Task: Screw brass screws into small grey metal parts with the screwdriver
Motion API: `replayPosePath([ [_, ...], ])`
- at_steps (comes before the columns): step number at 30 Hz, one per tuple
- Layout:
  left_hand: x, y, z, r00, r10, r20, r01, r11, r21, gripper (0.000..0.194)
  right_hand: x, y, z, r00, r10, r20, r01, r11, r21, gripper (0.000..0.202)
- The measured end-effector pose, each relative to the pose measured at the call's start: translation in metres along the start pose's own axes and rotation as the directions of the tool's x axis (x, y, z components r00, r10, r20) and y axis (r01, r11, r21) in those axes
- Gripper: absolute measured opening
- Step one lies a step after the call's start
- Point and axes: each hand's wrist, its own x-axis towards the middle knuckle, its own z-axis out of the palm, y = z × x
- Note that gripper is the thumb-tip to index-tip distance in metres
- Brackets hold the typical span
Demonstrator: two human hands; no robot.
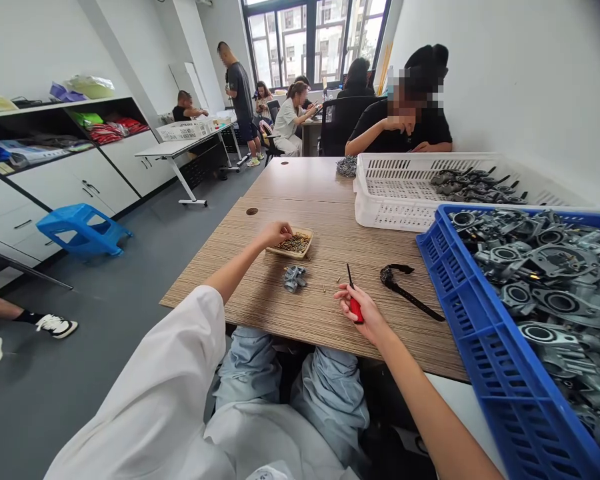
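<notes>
— What does the right hand [363, 313] have?
— A small screwdriver with a red handle and black shaft [353, 298]; the fingers are curled shut around the handle, and the shaft points up toward 12 o'clock, just over the wood-grain surface [310, 200].

— And the left hand [276, 233]?
— It reaches into a shallow tan tray of small brass screws [295, 243]. The fingertips are bunched down among the screws; whether they pinch one I cannot tell.

— What lies between the hands?
— A small grey cast-metal carburettor part [294, 278], at about 9 o'clock from the right hand, apart from both hands. A few loose brass screws [338, 280] lie just beside it.

— Further out?
— At 2 o'clock from the right hand, a black strap-like tool [405, 288]. At 3 o'clock, a blue plastic crate heaped with grey metal castings [475, 320]. Beyond it, at 12 o'clock, a white slotted plastic basket [405, 200] holding a few more castings, and a person in black seated behind it.
</notes>
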Motion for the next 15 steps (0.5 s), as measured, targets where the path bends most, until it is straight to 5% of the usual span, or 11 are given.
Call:
replayPosePath([
  [7,-0.006,-0.017,-0.02,0.998,-0.033,-0.056,0.037,0.997,0.069,0.016,-0.002,-0.002,0.003,1.0,0.008,-0.017,-0.008,1.0,0.0,0.032],
  [15,-0.011,-0.024,-0.022,0.996,-0.037,-0.083,0.046,0.994,0.104,0.02,-0.002,-0.001,0.002,1.0,-0.007,0.002,0.007,1.0,-0.009,0.035],
])
